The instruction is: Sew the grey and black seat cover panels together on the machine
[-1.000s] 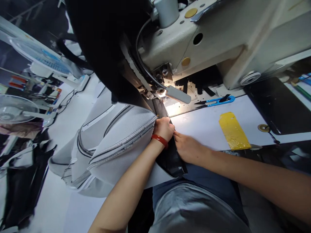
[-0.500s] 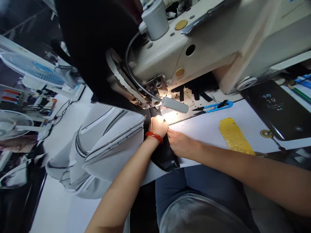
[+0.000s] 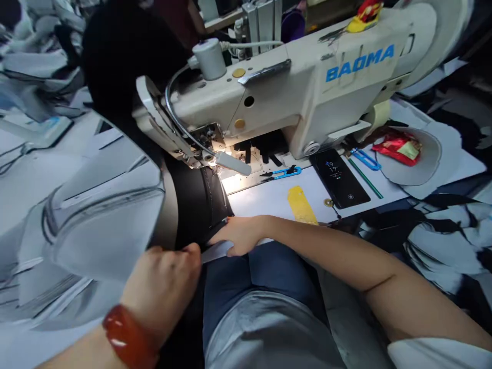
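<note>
A large black fabric piece [image 3: 192,200] with a pale backing runs from under the needle area of the sewing machine [image 3: 265,97] to the table's front edge. My left hand [image 3: 165,279], with a red bangle at the wrist, is closed on the fabric's near edge. My right hand [image 3: 240,233] pinches the same fabric a little farther right, by the front edge. A stitched seam or zipper-like line shows on the black surface between the needle and my hands. The fingertips of both hands are partly hidden by the cloth.
Grey padded panels [image 3: 111,230] are stacked at the left. Right of the needle lie blue thread snips [image 3: 282,173], a yellow strip [image 3: 302,205], a phone [image 3: 340,179] and a green pencil [image 3: 365,177]. A red packet [image 3: 400,147] rests farther right. A lamp [image 3: 232,163] hangs beside the needle.
Both hands have moved from beside the needle toward the table's front edge, the left one much nearer me. More black fabric is exposed. My view has turned to the right.
</note>
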Available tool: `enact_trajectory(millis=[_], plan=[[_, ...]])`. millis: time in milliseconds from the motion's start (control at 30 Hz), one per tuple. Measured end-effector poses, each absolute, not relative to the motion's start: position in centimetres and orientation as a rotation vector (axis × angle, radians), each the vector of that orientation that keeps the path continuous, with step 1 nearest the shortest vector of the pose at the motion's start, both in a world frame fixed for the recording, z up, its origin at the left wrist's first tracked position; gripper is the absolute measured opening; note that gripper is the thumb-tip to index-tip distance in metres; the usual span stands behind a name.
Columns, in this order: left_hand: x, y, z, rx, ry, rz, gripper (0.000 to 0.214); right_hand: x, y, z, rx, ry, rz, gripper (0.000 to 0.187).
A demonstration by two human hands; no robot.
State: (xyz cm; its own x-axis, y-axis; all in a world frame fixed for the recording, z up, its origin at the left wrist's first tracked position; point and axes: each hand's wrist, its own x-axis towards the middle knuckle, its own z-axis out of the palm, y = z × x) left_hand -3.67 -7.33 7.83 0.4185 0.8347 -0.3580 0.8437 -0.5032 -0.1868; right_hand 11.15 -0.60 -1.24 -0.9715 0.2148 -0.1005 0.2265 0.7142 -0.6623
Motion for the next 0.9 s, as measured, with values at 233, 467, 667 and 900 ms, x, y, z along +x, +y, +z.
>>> enact_trajectory(millis=[233,467,667,900], plan=[[-1.2,-7.8,1.7,2.805,1.576,-0.709,0.047,8.9,-8.9,-5.9,0.972,3.160,-0.622,0.031],[-2.4,-6.4,-0.1,2.726,1.431,-0.547,0.049,7.5,-10.2,-8.8,1.144,3.361,-0.265,0.028],[-1.3,-5.9,0.2,2.633,1.532,-0.524,0.051,7.8,-9.9,-9.1,1.133,3.367,-0.392,0.028],[-2.2,-6.5,-1.1,2.694,1.575,-0.238,0.043,7.6,-9.5,-9.3,1.056,3.366,-0.383,0.030]])
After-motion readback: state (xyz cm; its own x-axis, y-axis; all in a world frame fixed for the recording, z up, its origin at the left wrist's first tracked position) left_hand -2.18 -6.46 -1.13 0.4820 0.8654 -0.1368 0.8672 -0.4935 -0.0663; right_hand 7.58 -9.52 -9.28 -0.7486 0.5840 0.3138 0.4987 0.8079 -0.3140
